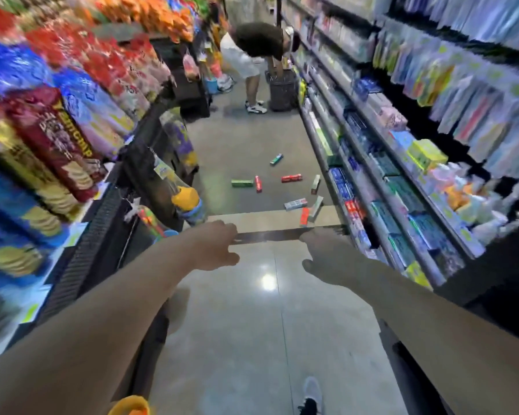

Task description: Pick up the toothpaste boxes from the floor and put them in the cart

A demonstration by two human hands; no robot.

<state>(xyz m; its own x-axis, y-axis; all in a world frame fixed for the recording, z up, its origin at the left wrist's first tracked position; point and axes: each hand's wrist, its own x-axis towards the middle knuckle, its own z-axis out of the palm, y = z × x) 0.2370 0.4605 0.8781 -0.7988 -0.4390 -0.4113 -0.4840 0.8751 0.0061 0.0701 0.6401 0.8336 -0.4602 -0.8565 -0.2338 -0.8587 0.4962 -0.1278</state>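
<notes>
Several toothpaste boxes lie scattered on the grey floor ahead. Among them are a green box [242,183], a red box [292,177], a teal box [276,159] farther off, and a white and blue box [295,204] close to the right shelf. A dark cart handle bar [267,236] crosses in front of me, just short of the nearest boxes. My left hand [219,247] grips its left end and my right hand [321,256] grips its right end. The frame does not clearly show the rest of the cart.
Snack bags [57,139] fill the shelves on the left and boxed toiletries [402,205] line the shelves on the right, leaving a narrow aisle. At the far end a person [258,52] bends over a dark basket [282,91]. My shoe [310,393] shows at the bottom.
</notes>
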